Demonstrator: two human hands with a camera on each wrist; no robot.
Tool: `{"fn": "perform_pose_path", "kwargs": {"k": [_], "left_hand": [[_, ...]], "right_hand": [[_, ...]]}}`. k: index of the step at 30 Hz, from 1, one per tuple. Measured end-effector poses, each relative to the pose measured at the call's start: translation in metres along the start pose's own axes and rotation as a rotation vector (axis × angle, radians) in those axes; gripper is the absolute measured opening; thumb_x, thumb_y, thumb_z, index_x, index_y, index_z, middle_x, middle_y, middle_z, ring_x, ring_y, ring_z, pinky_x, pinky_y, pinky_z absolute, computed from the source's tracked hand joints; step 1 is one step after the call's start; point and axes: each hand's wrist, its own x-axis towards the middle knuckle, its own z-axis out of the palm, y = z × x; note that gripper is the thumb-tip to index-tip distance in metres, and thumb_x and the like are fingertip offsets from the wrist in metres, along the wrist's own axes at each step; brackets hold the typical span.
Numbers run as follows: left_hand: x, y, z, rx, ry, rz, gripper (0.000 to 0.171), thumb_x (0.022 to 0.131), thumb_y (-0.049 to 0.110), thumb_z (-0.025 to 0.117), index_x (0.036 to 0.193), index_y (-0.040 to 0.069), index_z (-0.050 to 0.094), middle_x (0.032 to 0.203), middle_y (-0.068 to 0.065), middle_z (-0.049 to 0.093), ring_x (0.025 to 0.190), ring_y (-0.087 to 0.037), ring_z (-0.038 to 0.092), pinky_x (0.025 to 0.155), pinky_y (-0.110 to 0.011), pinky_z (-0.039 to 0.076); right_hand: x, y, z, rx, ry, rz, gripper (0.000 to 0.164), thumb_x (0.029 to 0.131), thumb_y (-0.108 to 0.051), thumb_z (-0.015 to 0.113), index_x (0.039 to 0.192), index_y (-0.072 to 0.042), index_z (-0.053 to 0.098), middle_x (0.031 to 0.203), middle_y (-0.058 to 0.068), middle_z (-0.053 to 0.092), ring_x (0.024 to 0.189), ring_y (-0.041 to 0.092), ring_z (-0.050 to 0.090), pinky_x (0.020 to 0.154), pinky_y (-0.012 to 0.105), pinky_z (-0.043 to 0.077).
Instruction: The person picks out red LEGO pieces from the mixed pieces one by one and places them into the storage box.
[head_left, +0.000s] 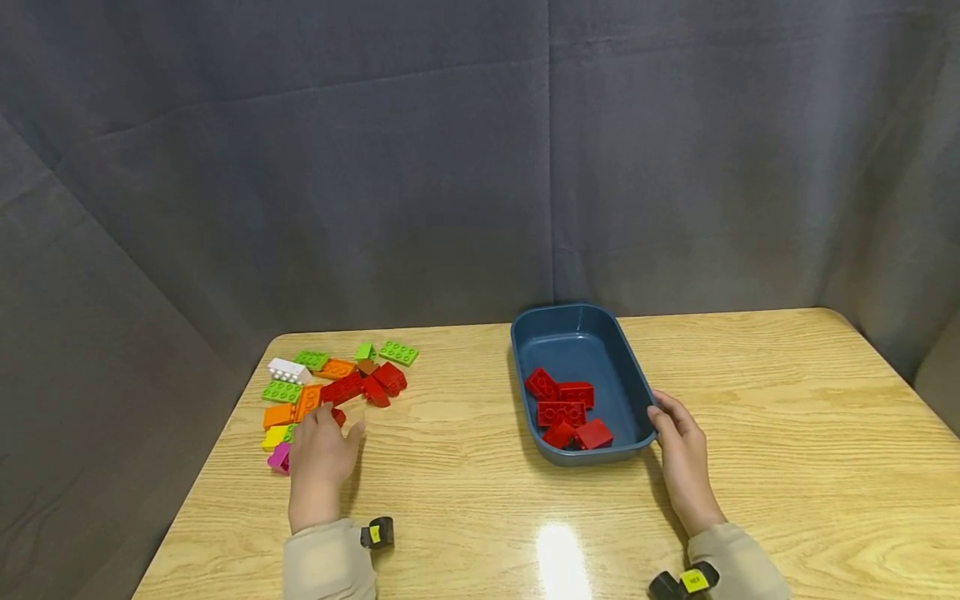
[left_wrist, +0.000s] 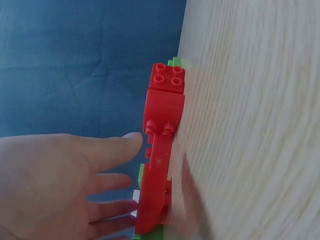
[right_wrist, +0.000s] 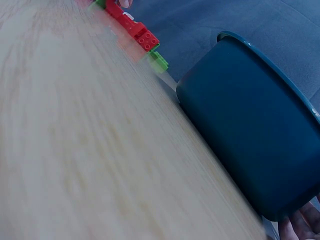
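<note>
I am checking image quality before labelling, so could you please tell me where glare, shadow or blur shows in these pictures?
Head view: white glare on the near tabletop; left wrist view: a dark shadow streak beside the red blocks, tabletop grain soft; right wrist view: tabletop smeared and pale, the facing wall of the blue tray dim.

Brick pile [head_left: 342,387] left of tub [head_left: 573,346]

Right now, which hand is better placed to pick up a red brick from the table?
Likely the left hand: it is at the loose red bricks, while the right hand holds the blue tray, farther away.
</note>
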Motion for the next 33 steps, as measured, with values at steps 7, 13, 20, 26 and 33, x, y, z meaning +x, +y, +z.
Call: {"fn": "perform_pose_path", "kwargs": {"k": [7, 13, 20, 26, 33], "left_hand": [[0.0012, -0.0008, 0.0035, -0.012, 0.036, -0.02, 0.063, 0.099, 0.02, 0.059, 0.143, -0.017, 0.031, 0.138, -0.042, 0.034, 0.128, -0.056, 0.031, 0.108, -0.064, 0.026], [0.0019, -0.0011, 0.0049, -0.031, 0.032, -0.011, 0.059, 0.093, 0.009, 0.065, 0.142, -0.012, 0.039, 0.133, -0.04, 0.041, 0.12, -0.055, 0.044, 0.099, -0.066, 0.036], [0.0033, 0.0008, 0.0046, -0.075, 0.023, 0.001, 0.052, 0.095, 0.006, 0.062, 0.143, -0.004, 0.043, 0.141, -0.032, 0.044, 0.127, -0.051, 0.044, 0.099, -0.064, 0.039], [0.0043, 0.0041, 0.0035, -0.077, 0.052, 0.018, 0.05, 0.096, 0.006, 0.061, 0.143, -0.004, 0.044, 0.142, -0.031, 0.045, 0.128, -0.049, 0.044, 0.1, -0.062, 0.04], [0.0045, 0.0085, 0.0023, -0.061, 0.073, 0.025, 0.05, 0.096, 0.01, 0.062, 0.142, -0.002, 0.046, 0.14, -0.029, 0.048, 0.125, -0.048, 0.048, 0.095, -0.063, 0.043]], "right_hand": [[0.0, -0.0003, -0.0003, 0.004, -0.003, 0.0, 0.046, 0.107, -0.03, 0.043, 0.145, -0.004, 0.045, 0.144, 0.006, 0.045, 0.123, 0.008, 0.046, 0.096, 0.009, 0.037], [0.0, -0.0004, 0.0, -0.004, 0.0, 0.004, 0.047, 0.106, -0.03, 0.043, 0.145, -0.004, 0.045, 0.144, 0.007, 0.045, 0.123, 0.008, 0.046, 0.095, 0.009, 0.037], [0.0002, -0.0004, 0.0002, -0.001, 0.004, 0.008, 0.046, 0.106, -0.029, 0.043, 0.145, -0.003, 0.045, 0.144, 0.007, 0.045, 0.123, 0.008, 0.046, 0.095, 0.009, 0.037], [0.0003, -0.0005, 0.0, 0.001, 0.002, 0.005, 0.047, 0.106, -0.03, 0.043, 0.145, -0.004, 0.045, 0.144, 0.007, 0.045, 0.123, 0.008, 0.046, 0.096, 0.01, 0.037], [0.0001, -0.0001, -0.0004, -0.01, -0.003, 0.003, 0.047, 0.106, -0.031, 0.043, 0.145, -0.004, 0.045, 0.144, 0.006, 0.045, 0.124, 0.008, 0.045, 0.095, 0.009, 0.037]]}}
